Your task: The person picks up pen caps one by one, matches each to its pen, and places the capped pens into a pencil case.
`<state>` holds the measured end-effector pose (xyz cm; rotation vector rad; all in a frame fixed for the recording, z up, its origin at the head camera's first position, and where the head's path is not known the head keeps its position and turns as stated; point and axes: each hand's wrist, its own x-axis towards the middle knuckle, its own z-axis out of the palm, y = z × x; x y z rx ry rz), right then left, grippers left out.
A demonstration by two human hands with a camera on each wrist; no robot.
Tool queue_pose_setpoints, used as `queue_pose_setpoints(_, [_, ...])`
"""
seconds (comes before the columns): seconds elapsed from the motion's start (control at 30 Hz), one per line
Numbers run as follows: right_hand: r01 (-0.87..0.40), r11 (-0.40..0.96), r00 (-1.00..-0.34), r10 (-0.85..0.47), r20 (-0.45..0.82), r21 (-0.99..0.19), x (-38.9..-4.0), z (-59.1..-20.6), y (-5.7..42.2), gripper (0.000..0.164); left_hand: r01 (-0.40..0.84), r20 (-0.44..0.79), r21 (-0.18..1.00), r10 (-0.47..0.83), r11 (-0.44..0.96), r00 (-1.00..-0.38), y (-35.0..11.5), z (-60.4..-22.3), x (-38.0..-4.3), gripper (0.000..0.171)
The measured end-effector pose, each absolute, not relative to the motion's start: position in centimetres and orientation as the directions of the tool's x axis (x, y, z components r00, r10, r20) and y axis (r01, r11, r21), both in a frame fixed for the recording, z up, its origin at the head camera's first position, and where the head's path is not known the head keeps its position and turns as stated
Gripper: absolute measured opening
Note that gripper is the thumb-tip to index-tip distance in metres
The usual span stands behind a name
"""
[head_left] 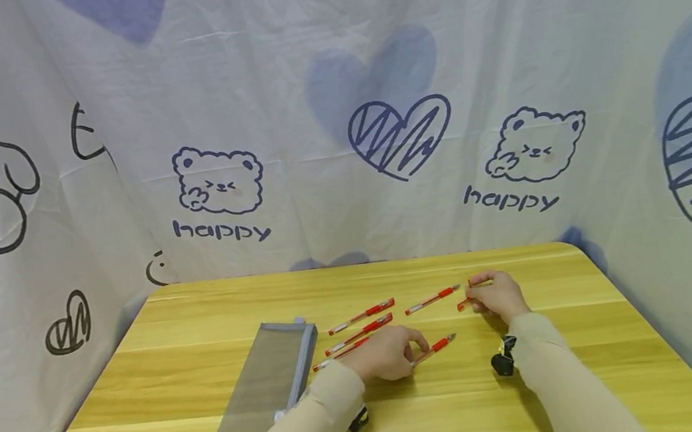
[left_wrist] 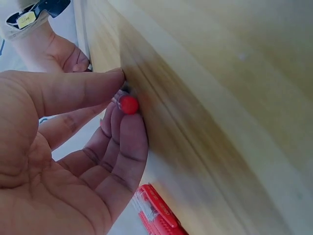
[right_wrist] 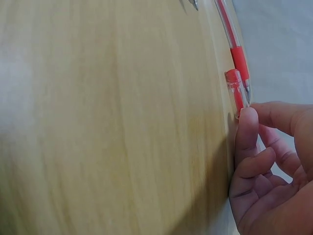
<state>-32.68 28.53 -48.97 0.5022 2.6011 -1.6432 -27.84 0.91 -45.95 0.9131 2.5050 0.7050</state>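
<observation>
My left hand [head_left: 393, 352] reaches over the table and pinches an uncapped red gel pen [head_left: 442, 344] between thumb and fingers, its bare tip pointing right. In the left wrist view the pen's round red end [left_wrist: 129, 105] shows at the fingertips. Farther right, my right hand [head_left: 498, 296] pinches a clear pen cap with a red end [right_wrist: 235, 88] at the tabletop. Beside that cap lies another uncapped red pen [head_left: 431, 300], its tip close to the fingers. A second small red piece [head_left: 473, 281] shows by the right fingertips; its kind is unclear.
Several capped red pens [head_left: 360, 316] lie left of centre, one partly behind my left hand. A grey mesh zip pouch [head_left: 257, 383] lies flat farther left. The wooden table [head_left: 579, 360] meets a printed white cloth [head_left: 322, 234] at the back and sides.
</observation>
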Motion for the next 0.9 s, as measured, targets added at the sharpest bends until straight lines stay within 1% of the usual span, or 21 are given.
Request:
queue_pose_setpoints(0.17, [0.282, 0.399, -0.949, 0.253, -0.191, -0.873, -32.7, -48.9, 28.4, 0.032, 0.492, -0.176, 0.575, 0.686, 0.654, -0.706, 0.7, -46.2, -28.0, 0.046])
queue_pose_setpoints(0.3, [0.291, 0.41, -0.945, 0.264, -0.193, -0.865, -32.6, -49.0, 28.4, 0.03, 0.48, -0.179, 0.617, 0.705, 0.623, -0.686, 0.2, -46.1, -27.9, 0.045])
queue_pose_setpoints(0.57, [0.317, 0.428, -0.936, 0.287, -0.205, -0.846, -32.7, -48.8, 28.8, 0.029, 0.363, -0.213, 0.745, 0.715, 0.56, -0.666, -1.0, -46.2, -28.1, 0.041])
queue_pose_setpoints(0.73, [0.31, 0.434, -0.938, 0.285, -0.198, -0.846, -32.4, -48.5, 29.4, 0.031, 0.313, -0.225, 0.777, 0.706, 0.546, -0.671, -1.8, -46.3, -28.1, 0.038])
queue_pose_setpoints(0.9, [0.314, 0.46, -0.937, 0.291, -0.193, -0.831, -32.1, -48.5, 30.1, 0.03, 0.281, -0.236, 0.794, 0.698, 0.54, -0.676, -2.3, -46.1, -28.0, 0.039])
